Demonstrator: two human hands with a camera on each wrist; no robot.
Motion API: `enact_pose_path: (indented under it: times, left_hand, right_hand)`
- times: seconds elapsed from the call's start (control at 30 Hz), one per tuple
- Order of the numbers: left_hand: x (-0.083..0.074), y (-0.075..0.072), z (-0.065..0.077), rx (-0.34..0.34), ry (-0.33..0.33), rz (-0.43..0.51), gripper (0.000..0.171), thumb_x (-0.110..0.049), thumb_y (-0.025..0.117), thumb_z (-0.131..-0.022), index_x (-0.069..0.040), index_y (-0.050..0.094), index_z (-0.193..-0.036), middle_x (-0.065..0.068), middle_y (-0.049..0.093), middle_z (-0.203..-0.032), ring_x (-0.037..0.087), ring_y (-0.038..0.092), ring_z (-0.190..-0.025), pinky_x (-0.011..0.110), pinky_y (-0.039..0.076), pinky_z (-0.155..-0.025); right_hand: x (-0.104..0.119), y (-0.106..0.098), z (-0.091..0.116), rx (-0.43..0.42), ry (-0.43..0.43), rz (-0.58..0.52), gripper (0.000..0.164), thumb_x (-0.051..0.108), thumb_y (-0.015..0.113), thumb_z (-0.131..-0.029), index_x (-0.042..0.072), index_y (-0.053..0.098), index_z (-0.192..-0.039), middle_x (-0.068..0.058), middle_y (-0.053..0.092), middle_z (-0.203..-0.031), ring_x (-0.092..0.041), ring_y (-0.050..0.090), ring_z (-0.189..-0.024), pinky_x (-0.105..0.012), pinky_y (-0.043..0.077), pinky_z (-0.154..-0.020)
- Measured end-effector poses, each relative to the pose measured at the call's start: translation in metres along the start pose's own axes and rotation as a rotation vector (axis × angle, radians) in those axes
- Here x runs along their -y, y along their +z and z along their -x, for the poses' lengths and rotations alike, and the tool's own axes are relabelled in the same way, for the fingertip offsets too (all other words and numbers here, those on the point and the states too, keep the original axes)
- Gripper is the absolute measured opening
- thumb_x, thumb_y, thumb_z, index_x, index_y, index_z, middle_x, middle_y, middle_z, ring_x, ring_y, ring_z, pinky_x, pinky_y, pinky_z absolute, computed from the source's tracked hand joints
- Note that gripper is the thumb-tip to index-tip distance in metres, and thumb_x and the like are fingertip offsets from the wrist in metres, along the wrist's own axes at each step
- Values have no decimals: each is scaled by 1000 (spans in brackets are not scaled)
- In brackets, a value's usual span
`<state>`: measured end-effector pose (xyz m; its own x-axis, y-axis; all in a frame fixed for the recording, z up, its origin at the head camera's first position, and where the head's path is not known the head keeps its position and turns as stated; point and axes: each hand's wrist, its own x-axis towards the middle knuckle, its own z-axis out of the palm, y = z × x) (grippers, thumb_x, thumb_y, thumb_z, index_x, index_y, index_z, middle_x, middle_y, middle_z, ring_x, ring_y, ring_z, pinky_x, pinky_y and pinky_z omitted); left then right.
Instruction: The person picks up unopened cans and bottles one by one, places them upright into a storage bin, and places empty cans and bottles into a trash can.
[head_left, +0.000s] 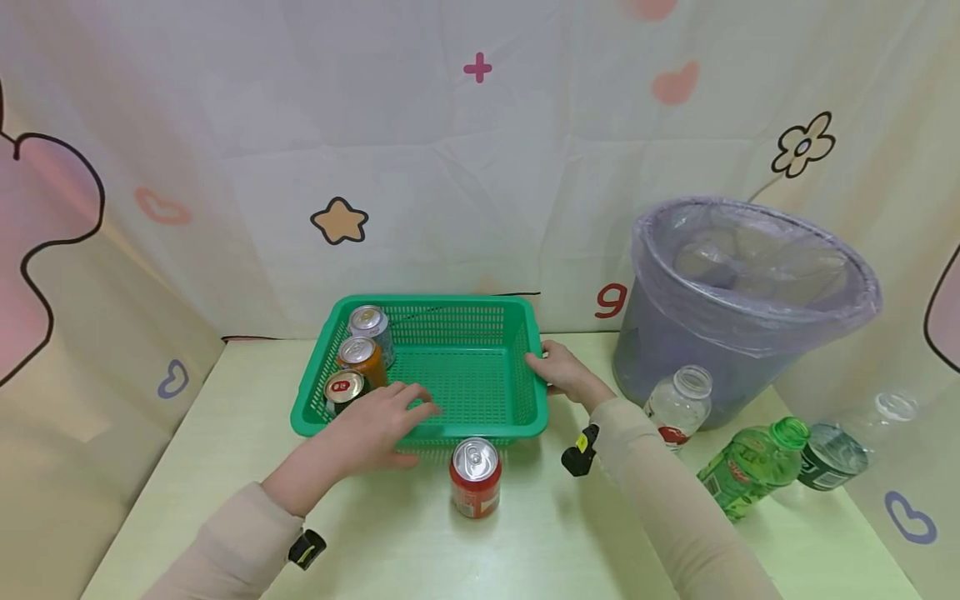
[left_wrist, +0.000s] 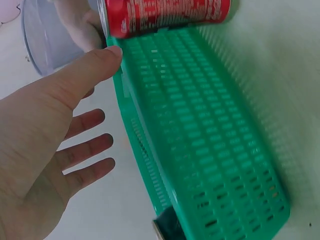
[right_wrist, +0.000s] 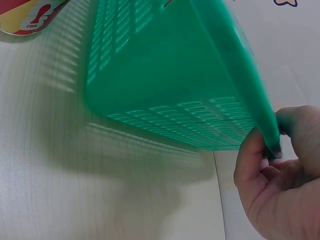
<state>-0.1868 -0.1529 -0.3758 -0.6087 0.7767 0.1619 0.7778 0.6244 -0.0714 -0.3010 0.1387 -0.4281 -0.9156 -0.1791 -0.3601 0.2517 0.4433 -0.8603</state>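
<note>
A green plastic basket (head_left: 450,429) with slotted walls stands on the table, with several drink cans along its left side: a silver can (head_left: 372,325), an orange can (head_left: 363,358) and a dark can (head_left: 347,389). My right hand (head_left: 564,372) grips the basket's right rim, thumb on top and fingers curled beneath, as the right wrist view (right_wrist: 282,175) shows. Over the front left rim reaches my left hand (head_left: 378,427), fingers spread and holding nothing; its thumb (left_wrist: 95,70) lies at the rim. A red can (head_left: 476,479) stands upright just in front of the basket.
To the right stands a purple bin (head_left: 675,342) lined with a clear bag. In front of it are a clear bottle (head_left: 681,404), a green bottle (head_left: 757,467) and a dark-labelled bottle (head_left: 843,450). A patterned curtain (head_left: 480,167) hangs behind the table (head_left: 525,550).
</note>
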Motion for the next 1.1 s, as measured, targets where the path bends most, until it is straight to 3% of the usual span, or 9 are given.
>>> enact_pose_path:
  times: [0.37,0.97,1.1]
  left_hand:
    - [-18,8,-13,31,33,85,64,-38,79,-69,-18,52,-124,1,51,-118,20,52,-103,33,48,-84]
    - [-47,23,-32,-28,130,78,65,-52,75,-68,-20,55,-121,0,52,-116,17,50,-101,32,48,-84]
    - [-52,27,-34,-26,135,75,66,-51,75,-68,-21,54,-124,1,52,-122,18,50,-107,33,48,-85]
  right_hand:
    - [3,-1,0,13,4,20,37,22,41,-97,-3,37,-123,-21,50,-119,-24,59,-96,-42,53,-80]
    - [4,-1,2,20,-2,-1,37,23,41,-98,-3,36,-124,-22,49,-119,-25,59,-96,-43,52,-81]
    - [3,-1,3,24,1,-3,38,23,41,-98,-3,36,-125,-22,50,-118,-24,60,-94,-41,53,-79]
